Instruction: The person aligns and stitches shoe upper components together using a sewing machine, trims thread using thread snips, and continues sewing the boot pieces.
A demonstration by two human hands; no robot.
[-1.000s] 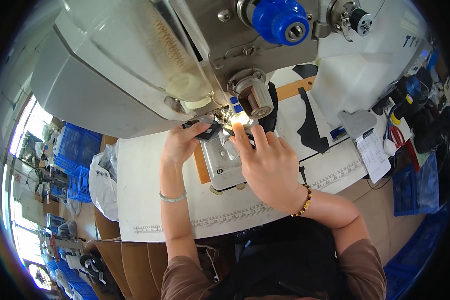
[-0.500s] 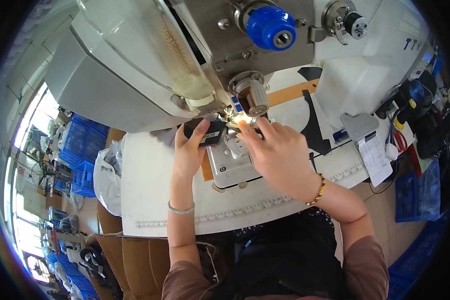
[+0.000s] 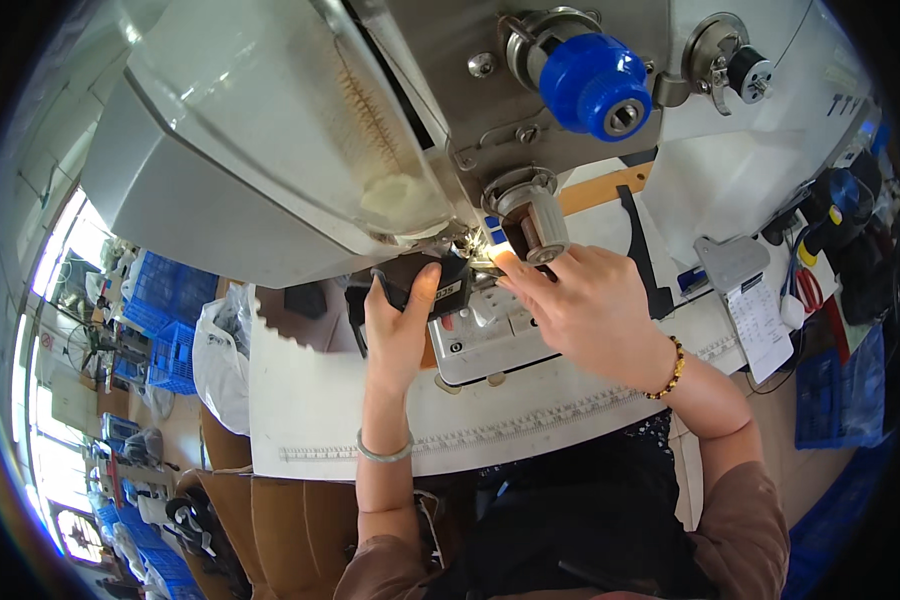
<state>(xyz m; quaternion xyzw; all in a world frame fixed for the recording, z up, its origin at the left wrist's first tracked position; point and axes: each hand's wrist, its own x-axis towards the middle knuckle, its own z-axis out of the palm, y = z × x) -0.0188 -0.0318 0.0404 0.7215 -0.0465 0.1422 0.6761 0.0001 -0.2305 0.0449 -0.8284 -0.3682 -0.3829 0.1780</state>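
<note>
My left hand grips a small black fabric piece and holds it up against the underside of the big grey sewing machine. My right hand rests just right of it, fingers stretched toward the lit needle area, where the same black piece lies under the fingertips. Below both hands sits the machine's white bed plate. A green bangle circles my left wrist and a bead bracelet my right.
The white worktable has a ruler strip along its front edge. Black cut pieces lie to the right, with a clipboard of paper, scissors and tools beyond. Blue crates and a white bag stand on the left.
The view has closed in on the machine. My left hand has lifted the black piece up toward the needle, and my right hand has shifted right along the bed plate.
</note>
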